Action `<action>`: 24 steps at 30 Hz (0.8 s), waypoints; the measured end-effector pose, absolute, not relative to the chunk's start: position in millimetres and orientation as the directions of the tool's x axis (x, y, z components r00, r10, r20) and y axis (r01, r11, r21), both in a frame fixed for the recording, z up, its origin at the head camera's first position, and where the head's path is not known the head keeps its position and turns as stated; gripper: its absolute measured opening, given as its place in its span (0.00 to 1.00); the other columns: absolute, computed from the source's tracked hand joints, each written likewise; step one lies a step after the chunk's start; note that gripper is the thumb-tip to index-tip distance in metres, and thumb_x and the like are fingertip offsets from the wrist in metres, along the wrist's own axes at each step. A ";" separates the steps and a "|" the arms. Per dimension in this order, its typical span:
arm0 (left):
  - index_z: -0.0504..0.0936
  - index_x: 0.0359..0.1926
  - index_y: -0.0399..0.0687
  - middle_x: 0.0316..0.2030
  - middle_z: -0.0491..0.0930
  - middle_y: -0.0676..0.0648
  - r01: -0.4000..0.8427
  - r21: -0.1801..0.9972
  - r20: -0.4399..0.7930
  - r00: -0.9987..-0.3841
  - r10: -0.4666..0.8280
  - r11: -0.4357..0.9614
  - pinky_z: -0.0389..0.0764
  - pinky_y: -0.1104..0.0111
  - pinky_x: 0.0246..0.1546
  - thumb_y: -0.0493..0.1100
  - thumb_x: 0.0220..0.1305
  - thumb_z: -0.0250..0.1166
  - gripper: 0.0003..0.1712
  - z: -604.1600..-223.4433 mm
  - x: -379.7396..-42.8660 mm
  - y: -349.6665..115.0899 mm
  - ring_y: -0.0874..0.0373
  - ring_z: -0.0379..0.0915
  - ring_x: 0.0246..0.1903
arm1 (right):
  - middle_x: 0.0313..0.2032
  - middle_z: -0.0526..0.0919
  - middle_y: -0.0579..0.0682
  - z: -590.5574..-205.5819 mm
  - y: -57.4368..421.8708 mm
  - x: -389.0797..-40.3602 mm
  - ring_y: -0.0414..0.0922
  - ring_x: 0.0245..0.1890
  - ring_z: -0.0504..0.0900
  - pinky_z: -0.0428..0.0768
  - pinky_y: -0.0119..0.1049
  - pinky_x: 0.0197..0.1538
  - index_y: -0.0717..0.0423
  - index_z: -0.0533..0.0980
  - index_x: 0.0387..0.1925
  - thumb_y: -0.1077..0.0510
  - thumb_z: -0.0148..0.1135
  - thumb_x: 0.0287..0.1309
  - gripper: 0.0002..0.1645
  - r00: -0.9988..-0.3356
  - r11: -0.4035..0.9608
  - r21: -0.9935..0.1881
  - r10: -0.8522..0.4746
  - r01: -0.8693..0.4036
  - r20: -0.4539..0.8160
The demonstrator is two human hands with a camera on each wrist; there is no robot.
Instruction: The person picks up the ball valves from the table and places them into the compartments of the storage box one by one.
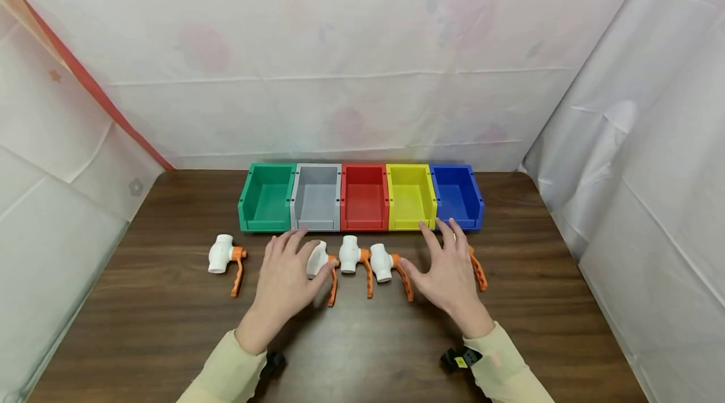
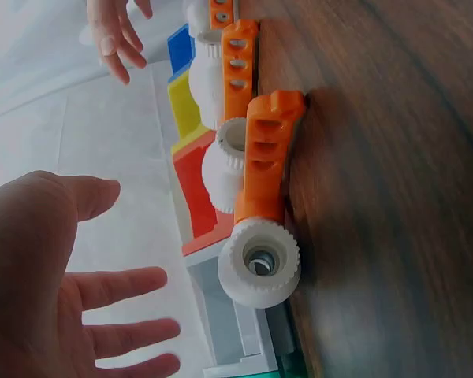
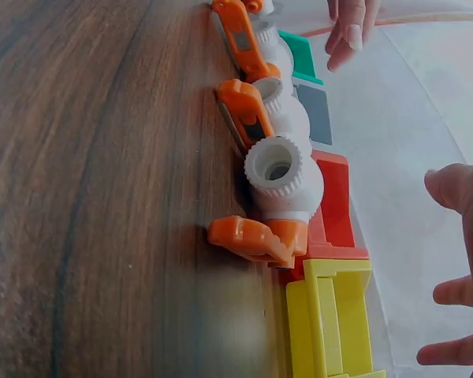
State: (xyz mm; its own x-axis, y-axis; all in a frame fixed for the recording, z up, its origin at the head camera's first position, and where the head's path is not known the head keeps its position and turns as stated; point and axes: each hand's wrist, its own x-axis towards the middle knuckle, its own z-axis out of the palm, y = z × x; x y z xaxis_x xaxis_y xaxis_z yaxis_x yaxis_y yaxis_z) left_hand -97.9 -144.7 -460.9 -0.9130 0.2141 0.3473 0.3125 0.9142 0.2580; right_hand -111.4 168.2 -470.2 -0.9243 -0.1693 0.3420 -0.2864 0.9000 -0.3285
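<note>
Several white ball valves with orange lever handles lie in a row on the table. Above the second ball valve from the left (image 1: 317, 259) hovers my left hand (image 1: 287, 283), fingers spread and holding nothing; it partly covers that valve in the head view. My right hand (image 1: 451, 277), also spread and holding nothing, is over the rightmost valve, whose orange handle (image 1: 479, 271) shows beside it while its body is mostly hidden. Between the hands lie a middle valve (image 1: 349, 254) and another valve (image 1: 381, 263). The leftmost valve (image 1: 221, 254) lies apart from both hands.
Behind the valves stands a joined row of open bins: green (image 1: 266, 225), grey (image 1: 315, 225), red (image 1: 364, 225), yellow (image 1: 411, 225) and blue (image 1: 474, 217). The wooden table (image 1: 362, 352) meets pale cloth curtains (image 1: 340, 75) at the back and sides.
</note>
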 end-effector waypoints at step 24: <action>0.85 0.45 0.47 0.32 0.85 0.48 0.192 0.400 0.347 -0.937 0.045 0.896 0.73 0.61 0.18 0.53 0.66 0.65 0.16 -440.0 -125.7 -209.5 0.56 0.77 0.25 | 0.52 0.80 0.57 -470.0 195.3 -121.0 0.56 0.52 0.74 0.75 0.53 0.54 0.58 0.82 0.52 0.54 0.67 0.60 0.20 -0.904 0.836 -0.447 -0.125 -0.318 0.410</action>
